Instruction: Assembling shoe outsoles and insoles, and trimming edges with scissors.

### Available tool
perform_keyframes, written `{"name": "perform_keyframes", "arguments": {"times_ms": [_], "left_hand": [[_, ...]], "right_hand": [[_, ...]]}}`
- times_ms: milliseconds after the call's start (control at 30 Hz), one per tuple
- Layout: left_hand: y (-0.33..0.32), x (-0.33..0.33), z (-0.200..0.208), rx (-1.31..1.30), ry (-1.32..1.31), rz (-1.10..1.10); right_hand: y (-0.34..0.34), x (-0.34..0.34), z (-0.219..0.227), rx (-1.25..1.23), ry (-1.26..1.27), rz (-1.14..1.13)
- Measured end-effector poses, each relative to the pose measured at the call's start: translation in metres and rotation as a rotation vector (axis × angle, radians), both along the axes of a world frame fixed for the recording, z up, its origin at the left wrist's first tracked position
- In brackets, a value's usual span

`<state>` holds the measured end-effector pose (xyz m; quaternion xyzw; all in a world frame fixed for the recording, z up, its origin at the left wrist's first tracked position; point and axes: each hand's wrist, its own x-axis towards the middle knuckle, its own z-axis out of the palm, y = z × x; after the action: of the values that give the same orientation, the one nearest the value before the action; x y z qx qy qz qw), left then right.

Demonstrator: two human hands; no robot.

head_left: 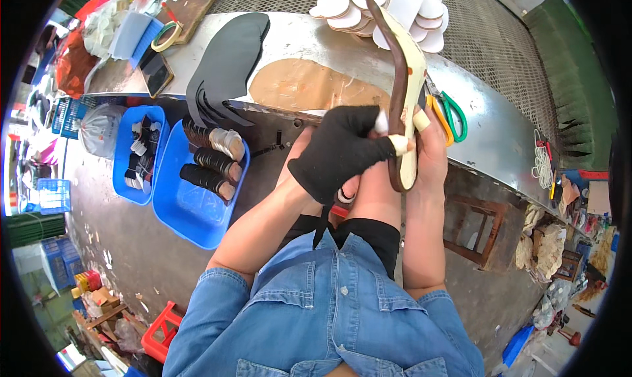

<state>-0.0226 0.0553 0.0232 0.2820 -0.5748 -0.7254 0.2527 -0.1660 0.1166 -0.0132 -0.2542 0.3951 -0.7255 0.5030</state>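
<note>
A long curved shoe insole (409, 80), cream on one face with a dark brown edge, stands tilted between my two hands at the bench edge. My left hand (342, 150), in a black fingerless glove with white wraps on the fingertips, closes on its brown edge. My right hand (431, 150), bare with a pale wrap on one finger, grips the cream side from the right. Some of its fingers are hidden behind the insole. Just right of that hand lie scissors (454, 117) with green and yellow handles.
On the metal bench (490, 107) rest a brown sole-shaped pad (296, 84), black sheet strips (227, 54), stacked white insoles (349, 5), a phone (157, 74) and a tape roll (166, 37). Blue bins (197, 212) with stacked pieces stand at left. A red stool (161, 331) sits lower left.
</note>
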Motion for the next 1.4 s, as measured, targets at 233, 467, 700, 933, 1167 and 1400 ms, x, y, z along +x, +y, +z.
{"name": "perform_keyframes", "arguments": {"times_ms": [233,467,700,933,1167,1400], "left_hand": [[0.006,0.009,0.005,-0.658,-0.174,0.403],[-0.002,0.013,0.009,-0.978,-0.343,0.408],[-0.01,0.006,0.009,-1.216,-0.413,0.372],[-0.015,-0.004,-0.018,-0.409,-0.096,0.15],[0.0,-0.004,-0.038,-0.047,0.151,0.204],[0.008,0.001,0.0,0.004,-0.029,0.046]], "right_hand": [[-0.002,0.023,0.022,-0.022,0.358,-0.35],[0.0,0.035,0.031,-0.066,0.775,-0.457],[-0.002,0.033,0.037,-0.035,1.154,-0.545],[0.001,0.019,0.026,0.099,0.535,-0.464],[0.007,-0.017,-0.007,0.152,0.905,-0.43],[0.022,-0.121,-0.027,0.46,1.803,-0.358]]}}
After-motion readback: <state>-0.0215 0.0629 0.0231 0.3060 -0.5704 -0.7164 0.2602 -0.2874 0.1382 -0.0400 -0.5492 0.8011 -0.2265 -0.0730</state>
